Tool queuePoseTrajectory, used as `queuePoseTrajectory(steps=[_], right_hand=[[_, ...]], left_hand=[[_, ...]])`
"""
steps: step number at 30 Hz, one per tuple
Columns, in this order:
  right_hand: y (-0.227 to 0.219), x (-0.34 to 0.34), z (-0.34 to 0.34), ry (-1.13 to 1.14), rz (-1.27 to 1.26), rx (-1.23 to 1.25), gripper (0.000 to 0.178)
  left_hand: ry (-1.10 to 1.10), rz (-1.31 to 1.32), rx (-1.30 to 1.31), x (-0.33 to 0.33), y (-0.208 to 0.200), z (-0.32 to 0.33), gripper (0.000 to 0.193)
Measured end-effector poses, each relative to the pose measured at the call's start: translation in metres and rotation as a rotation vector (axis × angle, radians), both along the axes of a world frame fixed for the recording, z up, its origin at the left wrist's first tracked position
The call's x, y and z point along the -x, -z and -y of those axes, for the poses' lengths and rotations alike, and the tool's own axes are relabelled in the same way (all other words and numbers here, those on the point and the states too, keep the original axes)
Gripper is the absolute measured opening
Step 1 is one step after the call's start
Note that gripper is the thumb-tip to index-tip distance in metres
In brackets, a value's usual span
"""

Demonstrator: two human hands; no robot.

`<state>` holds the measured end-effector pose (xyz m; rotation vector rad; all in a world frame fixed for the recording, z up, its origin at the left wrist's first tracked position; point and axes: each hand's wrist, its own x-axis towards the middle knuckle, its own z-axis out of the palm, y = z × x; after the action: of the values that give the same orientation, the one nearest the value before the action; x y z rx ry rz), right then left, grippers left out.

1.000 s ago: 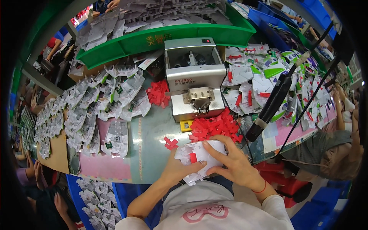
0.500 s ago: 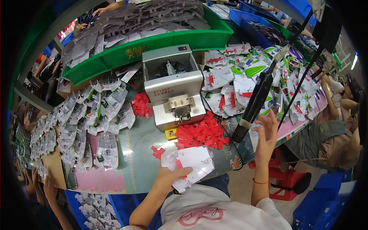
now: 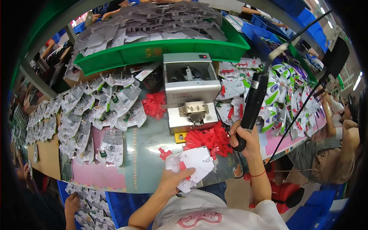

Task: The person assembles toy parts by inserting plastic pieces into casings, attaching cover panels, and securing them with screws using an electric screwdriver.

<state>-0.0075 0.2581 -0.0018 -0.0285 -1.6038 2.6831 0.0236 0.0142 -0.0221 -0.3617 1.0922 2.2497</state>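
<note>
Near the table's front edge, my left hand (image 3: 172, 181) grips a white plastic housing panel (image 3: 201, 163), with the thumb pressed on its face. A red plastic piece (image 3: 183, 166) shows on the panel beside that thumb. My right hand (image 3: 247, 141) is wrapped round the lower part of a black electric screwdriver (image 3: 256, 96), which hangs from above and leans slightly. The screwdriver's lower end is right of the panel and apart from it. Between the hands, just beyond the panel, lies a heap of red plastic pieces (image 3: 209, 138).
A silver screw feeder (image 3: 193, 90) stands behind the heap. White housing halves (image 3: 80, 119) crowd the left; assembled white-green housings (image 3: 278, 92) pile up at right. A green bin (image 3: 126, 57) of grey panels spans the back. Another person's hand (image 3: 72, 202) reaches into a lower-left bin.
My right hand, open beside the screwdriver before, has closed round its lower part. My left hand still holds the panel. The whole view has shifted, and a person's hand has appeared at the lower-left bin.
</note>
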Motion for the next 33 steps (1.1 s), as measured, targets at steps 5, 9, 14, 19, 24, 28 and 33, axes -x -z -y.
queuePoseTrajectory(steps=[5,9,14,19,24,28,33], right_hand=[[-0.05,0.026,0.049,0.094,-0.488,-0.276,0.019],[-0.079,0.05,0.082,0.007,-0.591,-0.347,0.022],[-0.055,0.072,0.09,0.04,-0.641,-0.386,0.019],[-0.038,0.077,0.093,0.094,-0.571,-0.42,0.021],[-0.039,0.071,0.099,0.158,-0.535,-0.36,0.018],[-0.043,0.052,0.097,-0.04,-0.472,-0.341,0.013],[-0.056,0.032,0.102,-0.209,-0.482,-0.233,0.021]], left_hand=[[-0.061,-0.005,0.018,0.005,0.0,0.005,0.047],[-0.081,-0.024,-0.001,0.013,-0.001,0.009,0.045],[-0.146,-0.065,-0.01,0.016,0.001,0.018,0.044],[-0.2,-0.073,0.103,0.018,0.001,0.023,0.037],[-0.193,-0.075,0.122,0.019,0.002,0.023,0.034],[-0.186,-0.086,0.183,0.019,0.005,0.023,0.035],[-0.172,-0.038,0.173,0.021,-0.004,0.018,0.037]])
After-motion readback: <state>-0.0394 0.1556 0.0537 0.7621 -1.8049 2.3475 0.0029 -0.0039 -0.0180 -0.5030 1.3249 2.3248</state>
